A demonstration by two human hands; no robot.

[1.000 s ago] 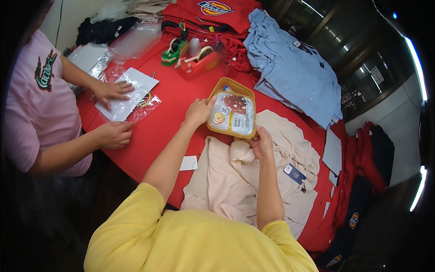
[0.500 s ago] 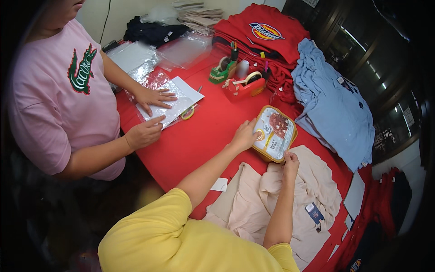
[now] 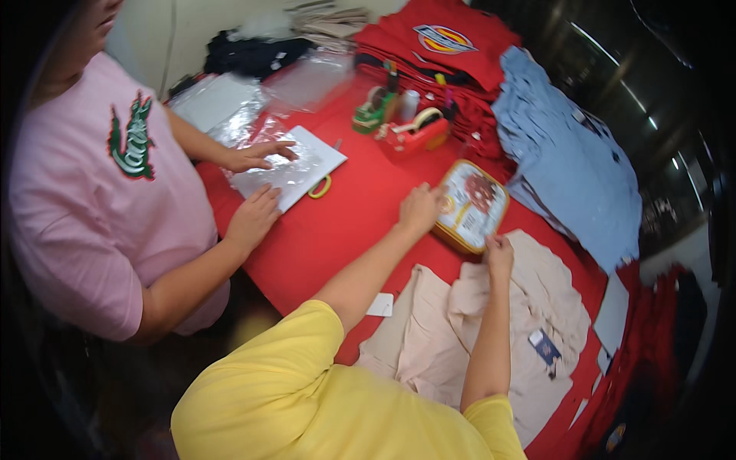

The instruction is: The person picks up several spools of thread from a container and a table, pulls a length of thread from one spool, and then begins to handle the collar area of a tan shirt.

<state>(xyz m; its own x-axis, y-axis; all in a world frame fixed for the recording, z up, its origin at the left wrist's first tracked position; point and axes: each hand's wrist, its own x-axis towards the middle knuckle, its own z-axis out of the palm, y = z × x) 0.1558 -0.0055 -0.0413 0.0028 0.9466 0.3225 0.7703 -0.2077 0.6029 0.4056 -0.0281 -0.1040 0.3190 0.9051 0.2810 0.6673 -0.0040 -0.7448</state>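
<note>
A yellow rectangular ice cream tub (image 3: 464, 208), with a white printed lid, stands on the red-covered table in front of me. My left hand (image 3: 421, 208) grips its left side, thumb near the lid's edge. At the tub's near right corner my right hand (image 3: 499, 257) is closed in a pinch on the rim. Motion blur softens the fingertips. Below the tub, under my right forearm, a cream garment (image 3: 429, 330) lies spread in folds, with a dark blue hang tag (image 3: 544, 347) on it. A small white card (image 3: 380, 304) rests beside the garment.
Across the left corner, a person in pink has both hands on a clear plastic bag over a white sheet (image 3: 326, 153). Yellow-handled scissors (image 3: 320, 187) lie beside it. Tape dispensers (image 3: 414, 138) stand behind the tub. Red garments (image 3: 475, 61) and light blue garments (image 3: 567, 169) are piled farther back.
My view has shifted slightly. Both my hands stay at the tub, which sits a little higher in the picture. The other person's hands have moved over the plastic, and more of the scissors shows.
</note>
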